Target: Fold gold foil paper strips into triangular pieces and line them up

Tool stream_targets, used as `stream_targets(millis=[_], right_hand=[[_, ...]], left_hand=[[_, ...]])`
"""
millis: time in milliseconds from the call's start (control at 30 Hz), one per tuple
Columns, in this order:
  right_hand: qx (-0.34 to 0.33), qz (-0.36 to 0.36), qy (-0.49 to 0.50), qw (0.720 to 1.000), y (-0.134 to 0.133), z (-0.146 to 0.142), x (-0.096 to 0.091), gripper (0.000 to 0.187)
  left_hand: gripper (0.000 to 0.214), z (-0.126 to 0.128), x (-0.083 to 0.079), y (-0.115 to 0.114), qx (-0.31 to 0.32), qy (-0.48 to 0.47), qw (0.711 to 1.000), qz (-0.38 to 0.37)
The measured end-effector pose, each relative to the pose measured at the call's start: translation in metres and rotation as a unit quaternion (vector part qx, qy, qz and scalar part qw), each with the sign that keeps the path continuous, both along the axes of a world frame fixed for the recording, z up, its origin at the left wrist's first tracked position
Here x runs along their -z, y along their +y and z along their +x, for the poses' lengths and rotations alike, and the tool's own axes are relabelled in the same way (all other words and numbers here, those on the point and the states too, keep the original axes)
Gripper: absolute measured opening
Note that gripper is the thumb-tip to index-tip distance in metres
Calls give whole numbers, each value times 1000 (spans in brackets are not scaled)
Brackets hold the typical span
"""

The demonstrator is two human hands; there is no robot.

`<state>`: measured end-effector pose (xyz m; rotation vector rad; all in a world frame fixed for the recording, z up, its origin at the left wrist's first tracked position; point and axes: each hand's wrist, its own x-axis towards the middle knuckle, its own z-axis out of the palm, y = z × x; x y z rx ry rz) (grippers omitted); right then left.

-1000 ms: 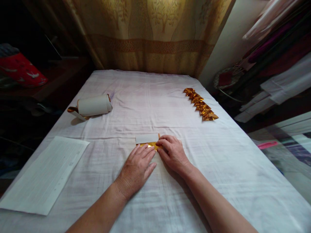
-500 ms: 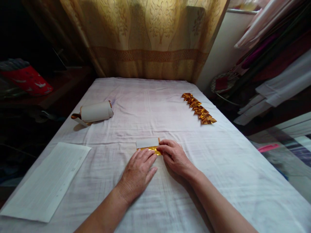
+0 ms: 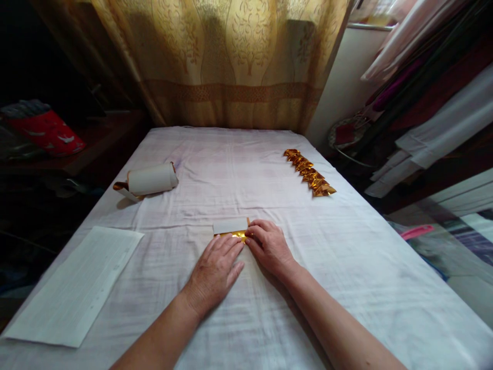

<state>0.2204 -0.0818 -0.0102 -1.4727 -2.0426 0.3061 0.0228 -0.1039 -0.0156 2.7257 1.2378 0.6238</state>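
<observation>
A small sheet of gold foil paper (image 3: 239,234) lies on the white cloth in front of me, its far part folded over so the pale back (image 3: 230,225) shows. My left hand (image 3: 216,272) rests flat, fingertips on the near edge of the foil, thumb apart. At the foil's right end, my right hand (image 3: 269,245) has its fingers bent and pressed together on the corner. Those fingertips partly cover the foil there.
A roll of pale-backed foil paper (image 3: 152,179) lies at the left rear, beyond a white printed sheet (image 3: 77,288). Folded gold foil pieces (image 3: 311,174) form a row at the right rear. Curtains (image 3: 215,61) hang behind the cloth-covered table (image 3: 231,149); clothes (image 3: 442,128) hang at the right.
The view has shifted slightly, so things sit a little further left. My right hand's fingers have drawn closer together at the foil's right end; the left hand stays nearly the same.
</observation>
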Motion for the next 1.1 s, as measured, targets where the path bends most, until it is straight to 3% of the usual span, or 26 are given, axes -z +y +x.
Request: stream_targets(millis=[300, 800, 1000, 1100], right_hand=[[-4, -12, -8, 1000, 1, 1, -3, 8], [-13, -17, 0, 1000, 2, 4, -1, 11], [-29, 5, 25, 999, 3, 6, 4, 13], [-2, 41, 27, 999, 0, 7, 4, 18]], left_hand=[[41, -17, 0, 3, 30, 53, 998, 23], [41, -70, -13, 8, 35, 95, 995, 22], [41, -73, -11, 7, 28, 91, 995, 25], [40, -70, -9, 6, 19, 81, 996, 31]])
